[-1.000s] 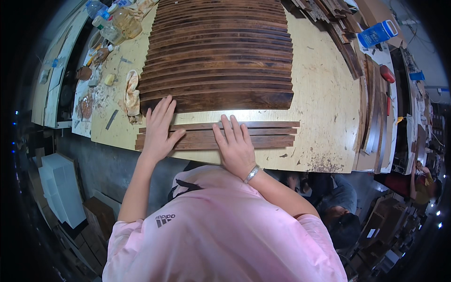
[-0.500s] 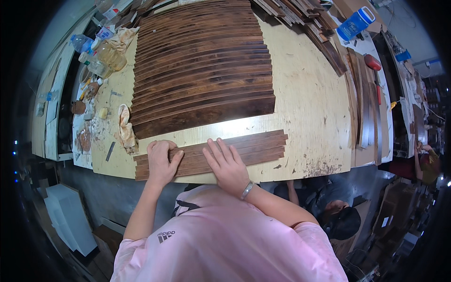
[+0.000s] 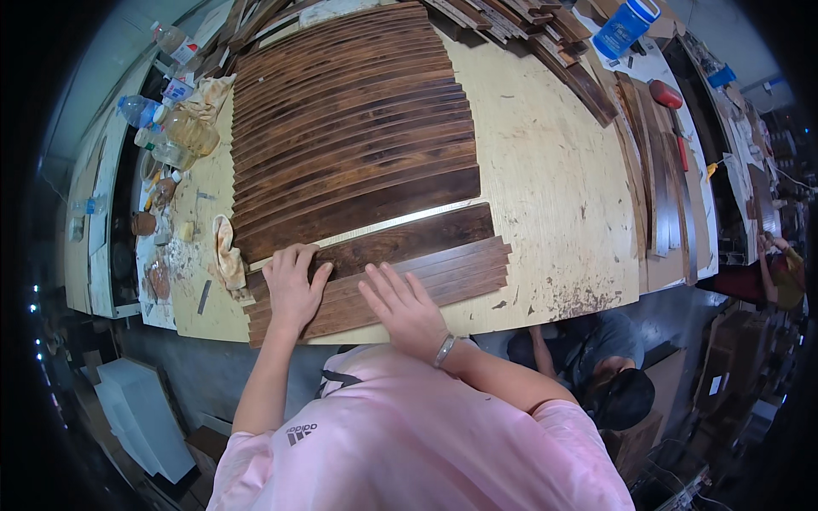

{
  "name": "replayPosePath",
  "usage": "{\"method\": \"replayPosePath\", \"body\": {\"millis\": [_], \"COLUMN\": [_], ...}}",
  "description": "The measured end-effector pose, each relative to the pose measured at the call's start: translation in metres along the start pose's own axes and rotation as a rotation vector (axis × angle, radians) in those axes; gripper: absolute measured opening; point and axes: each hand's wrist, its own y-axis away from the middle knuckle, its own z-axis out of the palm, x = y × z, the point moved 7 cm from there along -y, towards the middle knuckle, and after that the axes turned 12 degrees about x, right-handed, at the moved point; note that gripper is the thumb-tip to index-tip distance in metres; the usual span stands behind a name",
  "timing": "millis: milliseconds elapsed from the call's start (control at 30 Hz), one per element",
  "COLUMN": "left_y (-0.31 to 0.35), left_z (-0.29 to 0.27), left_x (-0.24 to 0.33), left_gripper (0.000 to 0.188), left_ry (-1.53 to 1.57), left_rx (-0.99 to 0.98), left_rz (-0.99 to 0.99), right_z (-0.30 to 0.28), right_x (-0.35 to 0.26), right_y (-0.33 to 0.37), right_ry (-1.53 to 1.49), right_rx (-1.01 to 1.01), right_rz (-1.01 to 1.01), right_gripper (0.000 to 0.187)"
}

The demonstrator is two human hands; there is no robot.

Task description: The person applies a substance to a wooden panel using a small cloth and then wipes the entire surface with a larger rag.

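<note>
Both my hands lie on a group of narrow brown wooden strips set side by side along the table's near edge. My left hand rests toward their left end, fingers slightly bent, thumb spread, fingertips at the dark plank. My right hand is flatter, its fingers stretched over the middle of the strips, a bracelet on its wrist. Just beyond the strips a dark brown plank shows its broad face. Farther off is a large set of overlapping dark planks, parted from the nearer plank by a narrow gap.
A stained cloth and several bottles stand at the left. Loose boards are heaped at the far right; long strips and a blue jug lie beyond the pale table. A person crouches below its near edge.
The dark plank's broad face now shows beyond the strips, where bare tabletop was. My hands stay on the wood, the left slightly farther from me relative to the strips. The view has shifted slightly.
</note>
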Motion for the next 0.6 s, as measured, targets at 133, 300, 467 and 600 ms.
{"method": "replayPosePath", "body": {"millis": [133,300,467,600], "left_y": [-0.003,-0.001,0.001,0.003], "left_z": [-0.006,0.0,0.012,0.008], "left_x": [0.006,0.007,0.007,0.008], "left_gripper": [0.022,0.018,0.022,0.027], "left_ry": [0.045,0.131,0.129,0.051], "left_rx": [0.057,-0.042,-0.19,-0.227], "left_rz": [-0.008,-0.004,-0.017,-0.037], "right_z": [0.001,0.001,0.003,0.002], "right_x": [0.001,0.002,0.003,0.004], "right_y": [0.002,0.002,-0.001,-0.005], "right_ry": [0.002,0.005,-0.026,-0.041], "right_rx": [0.003,0.009,0.019,-0.006], "right_rz": [-0.007,-0.03,-0.023,-0.012], "right_gripper": [0.065,0.065,0.065,0.067]}}
